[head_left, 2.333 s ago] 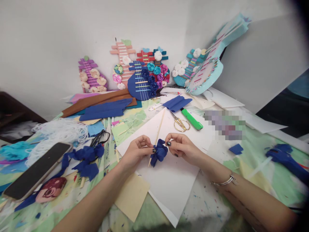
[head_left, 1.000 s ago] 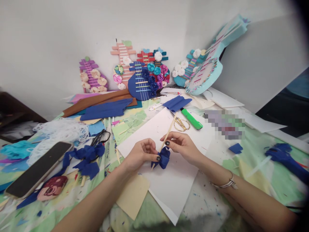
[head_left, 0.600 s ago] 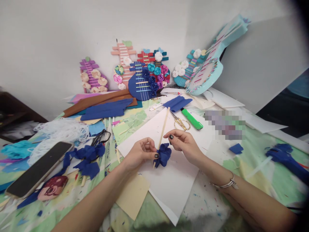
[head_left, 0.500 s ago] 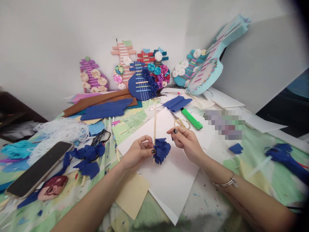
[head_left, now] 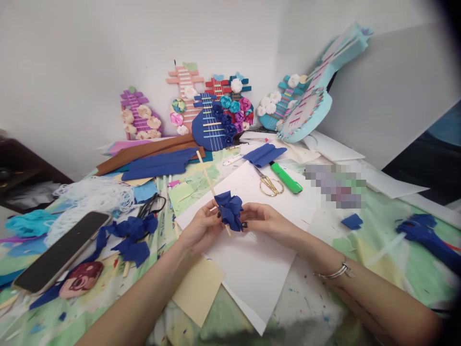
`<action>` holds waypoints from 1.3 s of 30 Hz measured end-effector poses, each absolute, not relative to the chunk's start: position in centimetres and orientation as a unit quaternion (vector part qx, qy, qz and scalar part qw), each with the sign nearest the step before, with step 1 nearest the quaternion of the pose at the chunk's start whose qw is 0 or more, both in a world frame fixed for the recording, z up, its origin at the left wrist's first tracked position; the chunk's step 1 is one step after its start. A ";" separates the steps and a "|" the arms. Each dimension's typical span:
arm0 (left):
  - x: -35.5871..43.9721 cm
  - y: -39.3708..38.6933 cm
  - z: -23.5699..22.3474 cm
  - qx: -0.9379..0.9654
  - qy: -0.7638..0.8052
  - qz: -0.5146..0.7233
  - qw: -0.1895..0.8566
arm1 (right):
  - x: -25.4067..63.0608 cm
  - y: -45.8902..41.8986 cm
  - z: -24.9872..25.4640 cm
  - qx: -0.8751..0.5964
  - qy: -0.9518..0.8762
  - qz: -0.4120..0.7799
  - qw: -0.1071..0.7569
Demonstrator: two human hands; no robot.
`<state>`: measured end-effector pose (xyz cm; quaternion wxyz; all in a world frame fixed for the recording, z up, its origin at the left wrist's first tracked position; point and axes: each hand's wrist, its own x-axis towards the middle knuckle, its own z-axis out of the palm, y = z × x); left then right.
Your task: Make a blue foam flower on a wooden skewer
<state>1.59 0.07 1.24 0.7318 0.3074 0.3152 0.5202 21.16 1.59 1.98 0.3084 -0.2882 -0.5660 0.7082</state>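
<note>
A dark blue crepe paper flower [head_left: 230, 210] is held over the white paper [head_left: 259, 283], its petals facing up. My left hand [head_left: 203, 223] is closed around it from the left, also pinching a thin wooden stick [head_left: 205, 169] that leans up to the left. On the flower's right side, my right hand [head_left: 264, 221] has its thumb and fingers closed on the petals. Parts of the fingers on both hands are hidden behind the flower. Beyond them on the paper lie gold-handled scissors [head_left: 271, 185] and a green box cutter [head_left: 287, 178].
Several decorated paper guitars [head_left: 212, 125] stand against the wall. At left are a phone [head_left: 63, 252], white string [head_left: 90, 202], blue paper scraps [head_left: 133, 238] and a red case [head_left: 81, 279]. A blue glue gun [head_left: 430, 240] lies at right, a blue crepe sheet [head_left: 264, 154] behind the scissors.
My right hand has come left and down onto the flower. The flower has moved slightly left and up and turned, and the stick has gone from upright to leaning left.
</note>
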 end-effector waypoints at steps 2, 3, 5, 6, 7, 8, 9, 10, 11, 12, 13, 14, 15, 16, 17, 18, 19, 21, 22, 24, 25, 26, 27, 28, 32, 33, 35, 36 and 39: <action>1.7 0.0 1.3 0.305 0.315 0.522 0.732 | 21.0 1.4 1.9 -0.282 -0.587 0.696 0.302; 1.7 0.0 1.3 0.304 0.315 0.523 0.731 | 20.9 1.3 1.8 -0.290 -0.597 0.683 0.305; 1.8 0.0 1.3 0.302 0.315 0.524 0.732 | 20.8 1.3 1.7 -0.317 -0.617 0.646 0.318; 1.9 -0.1 1.3 0.300 0.314 0.524 0.733 | 20.8 1.3 1.6 -0.331 -0.624 0.628 0.325; 1.9 -0.1 1.2 0.297 0.311 0.525 0.734 | 20.8 1.3 1.6 -0.341 -0.630 0.615 0.330; 2.0 -0.1 1.2 0.295 0.308 0.527 0.736 | 20.8 1.3 1.6 -0.346 -0.634 0.606 0.332; 2.0 -0.1 1.1 0.294 0.305 0.528 0.736 | 20.8 1.3 1.6 -0.350 -0.635 0.603 0.333; 2.0 -0.1 1.1 0.295 0.304 0.528 0.736 | 20.8 1.3 1.6 -0.351 -0.633 0.604 0.334; 2.0 -0.1 1.0 0.299 0.304 0.527 0.735 | 20.8 1.2 1.6 -0.352 -0.631 0.606 0.334; 1.9 -0.1 1.0 0.303 0.303 0.524 0.736 | 20.8 1.2 1.6 -0.352 -0.629 0.605 0.338; 1.9 -0.1 0.9 0.305 0.302 0.522 0.736 | 20.8 1.2 1.6 -0.353 -0.632 0.598 0.344; 1.9 0.0 0.9 0.306 0.302 0.522 0.737 | 20.8 1.3 1.6 -0.356 -0.637 0.585 0.353; 1.9 0.0 0.8 0.304 0.302 0.522 0.738 | 20.8 1.3 1.6 -0.361 -0.647 0.565 0.363; 1.8 0.0 0.8 0.300 0.303 0.523 0.738 | 20.9 1.3 1.6 -0.369 -0.661 0.536 0.373; 1.8 0.0 0.8 0.295 0.306 0.524 0.738 | 20.9 1.3 1.6 -0.380 -0.677 0.501 0.383; 1.8 0.1 0.9 0.291 0.308 0.523 0.739 | 21.0 1.3 1.7 -0.391 -0.694 0.461 0.391; 1.8 0.1 0.9 0.287 0.311 0.521 0.741 | 21.1 1.3 1.8 -0.398 -0.712 0.420 0.397; 1.8 0.1 1.0 0.282 0.314 0.517 0.745 | 21.3 1.3 2.0 -0.398 -0.744 0.348 0.409; 1.9 0.0 1.0 0.281 0.315 0.516 0.746 | 21.4 1.2 2.0 -0.393 -0.755 0.321 0.414; 1.9 0.0 1.1 0.283 0.316 0.513 0.746 | 21.6 1.2 2.1 -0.385 -0.770 0.287 0.420; 1.9 -0.1 1.1 0.286 0.317 0.511 0.746 | 21.6 1.2 2.1 -0.382 -0.775 0.276 0.421; 1.9 -0.1 1.0 0.288 0.316 0.510 0.746 | 21.6 1.2 2.1 -0.381 -0.778 0.266 0.422; 1.9 -0.1 1.0 0.290 0.316 0.509 0.747 | 21.7 1.2 2.1 -0.381 -0.781 0.258 0.421; 1.9 -0.2 1.0 0.290 0.316 0.509 0.747 | 21.7 1.2 2.1 -0.382 -0.784 0.250 0.421; 2.0 -0.3 1.2 0.301 0.315 0.498 0.750 | 21.7 1.4 1.9 -0.388 -0.782 0.229 0.431; 2.0 -0.3 1.2 0.306 0.314 0.493 0.752 | 21.7 1.4 1.8 -0.390 -0.781 0.229 0.432; 2.0 -0.3 1.4 0.312 0.313 0.487 0.753 | 21.7 1.5 1.7 -0.392 -0.782 0.233 0.425; 2.1 -0.3 1.4 0.312 0.314 0.488 0.752 | 21.7 1.5 1.7 -0.394 -0.784 0.235 0.418; 2.1 -0.4 1.4 0.308 0.320 0.503 0.742 | 21.7 1.5 1.8 -0.406 -0.783 0.245 0.403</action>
